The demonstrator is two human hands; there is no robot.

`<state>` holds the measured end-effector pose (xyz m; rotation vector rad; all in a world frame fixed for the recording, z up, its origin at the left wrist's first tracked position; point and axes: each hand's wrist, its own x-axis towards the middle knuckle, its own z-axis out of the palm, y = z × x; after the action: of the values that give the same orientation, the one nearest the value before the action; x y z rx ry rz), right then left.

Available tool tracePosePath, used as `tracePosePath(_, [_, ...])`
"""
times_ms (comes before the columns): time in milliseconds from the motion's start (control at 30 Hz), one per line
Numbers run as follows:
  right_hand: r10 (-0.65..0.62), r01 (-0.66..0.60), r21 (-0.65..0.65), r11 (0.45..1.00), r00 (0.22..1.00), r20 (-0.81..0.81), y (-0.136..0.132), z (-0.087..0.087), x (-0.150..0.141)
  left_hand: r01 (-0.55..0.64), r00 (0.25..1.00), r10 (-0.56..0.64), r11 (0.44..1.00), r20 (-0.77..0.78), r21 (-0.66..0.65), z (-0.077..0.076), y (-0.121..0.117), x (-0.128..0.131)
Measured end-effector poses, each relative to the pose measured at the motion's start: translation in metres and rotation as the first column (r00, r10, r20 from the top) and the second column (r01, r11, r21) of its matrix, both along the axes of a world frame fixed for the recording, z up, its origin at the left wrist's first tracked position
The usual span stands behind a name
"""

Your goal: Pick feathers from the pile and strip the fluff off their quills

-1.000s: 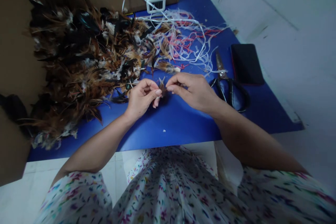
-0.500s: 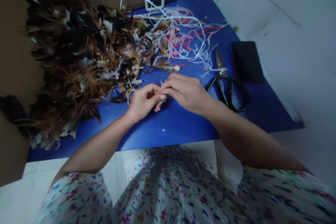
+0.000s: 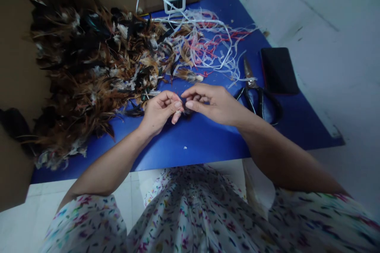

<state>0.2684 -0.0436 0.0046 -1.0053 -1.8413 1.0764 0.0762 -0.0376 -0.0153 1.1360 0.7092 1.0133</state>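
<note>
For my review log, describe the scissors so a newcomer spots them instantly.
Find the blue table, then its right side. The scissors lie there, blades pointing toward the far side. Looped handles set them apart from the flat black slab beside them.

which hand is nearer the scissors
Right. The right hand is just left of the scissors, near their handles; the left hand is farther left, beside the feather pile.
</note>
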Motion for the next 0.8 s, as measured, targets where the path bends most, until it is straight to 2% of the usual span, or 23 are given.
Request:
tracePosePath(167, [-0.009,0.008,0.015,1.0,0.999,0.053,-0.002,-0.0011,-0.0044,0.02,1.0,-0.02,1.0,0.021,0.018,-0.0008,-0.0007,0.0005])
tracePosePath(467, [-0.058,0.057,0.021,0.998,0.998,0.028,-0.0025,0.0025,-0.0055,0.02,1.0,-0.02,0.999,-0.011,0.044,-0.0002,-0.0019,0.0012])
tracePosePath(633, [-0.094,0.084,0.142,0.986,0.993,0.067,-0.0044,0.0031,-0.0069,0.012,1.0,-0.012,1.0,0.002,0.028,-0.0008,-0.0009,0.0011])
tracePosePath(800, [-0.092,0.06,0.308,0.949,0.992,0.091,-0.0063,0.0025,-0.0073,-0.01,1.0,0.01,1.0,0.005,-0.023,0.0012,-0.001,-0.0003])
